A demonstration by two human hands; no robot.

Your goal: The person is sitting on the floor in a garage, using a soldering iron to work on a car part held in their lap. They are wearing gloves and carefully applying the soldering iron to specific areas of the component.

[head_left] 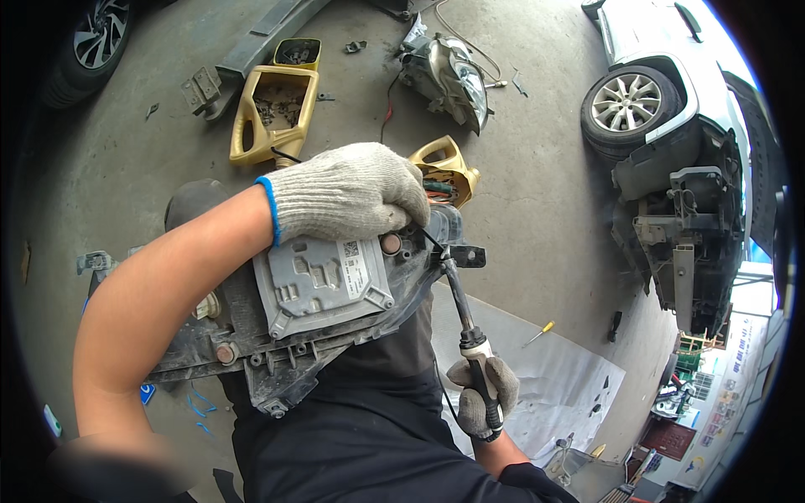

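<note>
Across my lap lies a headlight housing [323, 356], black and dusty, with a silver control module [323, 281] fixed on its back. My left hand [356, 193], in a whitish knitted glove with a blue cuff, is closed on a thin black rod [431, 240]. One end of that rod reaches the housing's right corner, by a mounting tab [470, 256]. My right hand [484, 398], also gloved, is wrapped round the handle of a soldering iron [461, 306]. The iron's tip meets the rod's end or lies right beside it; actual contact is unclear.
Cut-open yellow jugs [304, 88] [464, 183] holding small parts stand beyond my hands. Another headlight [449, 80] rests on the floor. A yellow-handled screwdriver [541, 332] lies by a pale sheet [537, 369]. At right stands a white car [662, 50] with its front end stripped.
</note>
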